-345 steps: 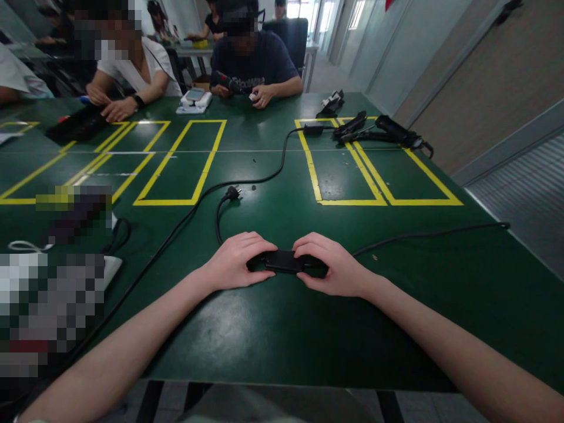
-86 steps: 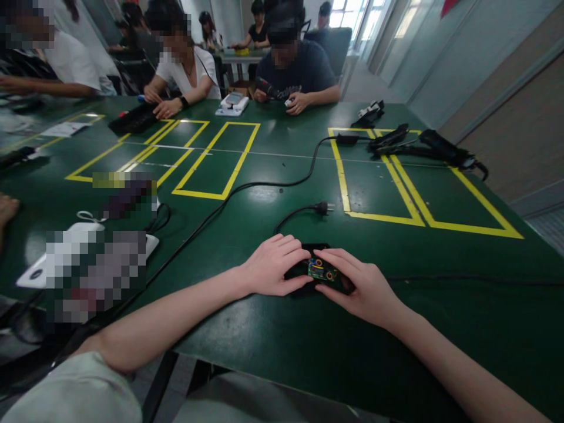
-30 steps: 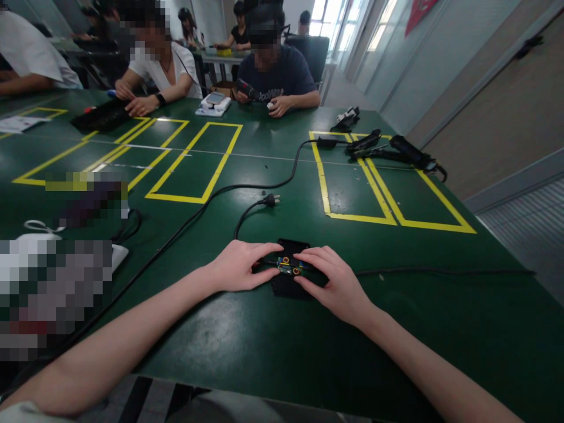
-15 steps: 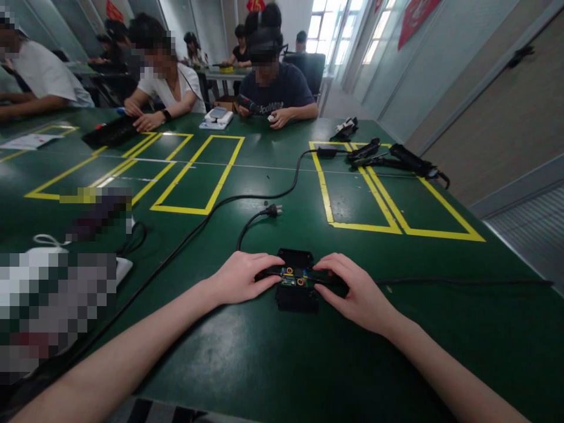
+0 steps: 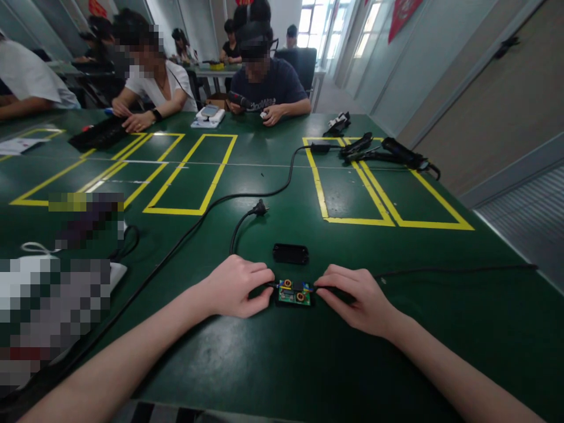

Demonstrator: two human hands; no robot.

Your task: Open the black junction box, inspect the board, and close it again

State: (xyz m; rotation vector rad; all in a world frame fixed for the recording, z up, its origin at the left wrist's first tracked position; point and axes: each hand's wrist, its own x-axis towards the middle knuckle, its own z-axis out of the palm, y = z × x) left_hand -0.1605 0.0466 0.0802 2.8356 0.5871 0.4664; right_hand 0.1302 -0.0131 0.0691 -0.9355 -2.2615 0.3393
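Between my two hands is a small green circuit board [image 5: 288,296] with copper-wound rings and coloured wires, over one black plastic case half that it mostly covers. My left hand [image 5: 240,288] pinches the black cable at the board's left end. On the other side, my right hand [image 5: 352,294] grips the black cable at the right end between thumb and fingers. The other black case half [image 5: 291,254] lies just beyond the board, hollow side up. A black power plug [image 5: 259,208] on a short cable rests behind my left hand.
Yellow tape rectangles [image 5: 324,205] mark the green table [image 5: 220,358]. A long black cable [image 5: 176,238] crosses it toward black tools [image 5: 399,154] at the far right. Blurred-out items [image 5: 61,311] lie at left. Co-workers [image 5: 268,85] sit across the table.
The circuit board has moved nearer to me, from between the two case halves to over the near half. Both hands came along, still on the cable ends.
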